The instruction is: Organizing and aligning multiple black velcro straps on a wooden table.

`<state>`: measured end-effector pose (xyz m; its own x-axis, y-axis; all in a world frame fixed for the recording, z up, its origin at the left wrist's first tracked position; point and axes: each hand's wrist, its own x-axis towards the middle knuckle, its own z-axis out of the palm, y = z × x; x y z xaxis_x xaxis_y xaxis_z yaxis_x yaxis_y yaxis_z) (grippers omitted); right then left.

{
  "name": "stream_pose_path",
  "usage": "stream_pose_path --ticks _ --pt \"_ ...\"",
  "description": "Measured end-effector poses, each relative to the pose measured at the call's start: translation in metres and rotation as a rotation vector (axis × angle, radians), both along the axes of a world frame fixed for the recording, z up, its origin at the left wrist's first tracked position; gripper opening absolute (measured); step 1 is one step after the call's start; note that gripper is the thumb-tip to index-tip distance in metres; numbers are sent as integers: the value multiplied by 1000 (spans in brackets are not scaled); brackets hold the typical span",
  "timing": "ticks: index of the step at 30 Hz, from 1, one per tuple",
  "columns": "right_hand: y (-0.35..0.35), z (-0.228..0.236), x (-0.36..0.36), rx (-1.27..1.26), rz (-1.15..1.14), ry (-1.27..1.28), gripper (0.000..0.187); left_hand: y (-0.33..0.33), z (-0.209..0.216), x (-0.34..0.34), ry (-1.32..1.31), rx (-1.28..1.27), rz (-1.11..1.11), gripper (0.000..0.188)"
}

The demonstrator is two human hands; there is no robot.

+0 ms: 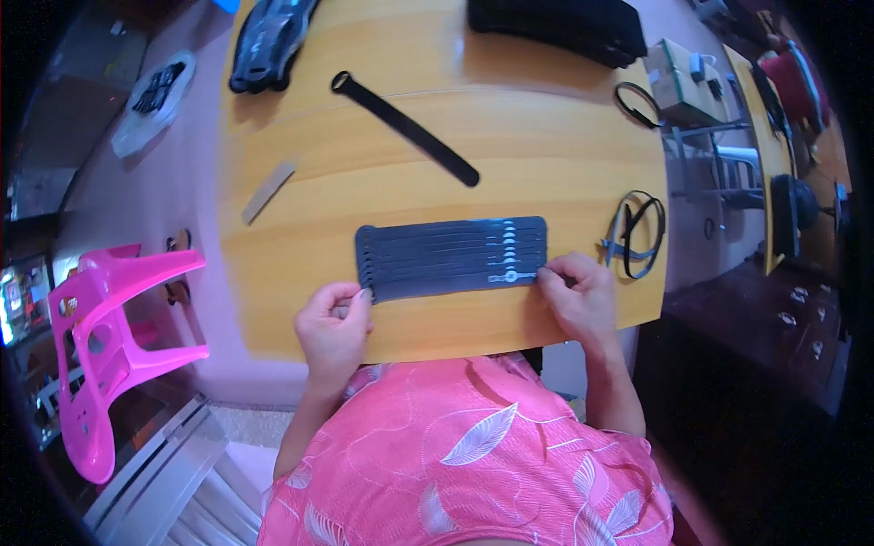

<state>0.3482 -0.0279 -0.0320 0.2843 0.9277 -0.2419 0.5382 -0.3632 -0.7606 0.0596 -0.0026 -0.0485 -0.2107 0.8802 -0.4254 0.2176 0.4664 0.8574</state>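
Observation:
A row of flat black straps (pixel 437 247) lies overlapped on the yellow wooden table (pixel 300 314) before me, with white printed marks toward the right end. The thumb and fingers of my left hand (pixel 332 323) pinch the lower left corner, at the end of the nearest strap. At the lower right corner, my right hand (pixel 580 296) pinches that same strap's other end. Farther off, a single black strap with a ring at one end (pixel 407 128) lies slantwise on the table.
Black bundles (pixel 271 41) and a long black pile (pixel 557 29) occupy the far edge. A grey-brown strip (pixel 269 192) lies at left; coiled straps (pixel 635 234) and a black loop (pixel 637 105) are at right. A pink plastic stool (pixel 118 318) stands left of the table.

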Motion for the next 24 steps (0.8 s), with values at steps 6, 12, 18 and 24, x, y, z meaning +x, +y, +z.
stream_pose_path --ticks 6,12,18,24 --pt "0 -1 0 41 7 -9 10 1 2 1 -27 3 -3 5" --pt "0 0 0 43 9 -20 10 3 4 2 -18 12 -14 5" --pt "1 -2 -1 44 12 -23 10 1 1 1 -25 32 -11 5" --pt "1 2 -3 17 -39 -28 11 1 0 3 -22 48 -12 5"
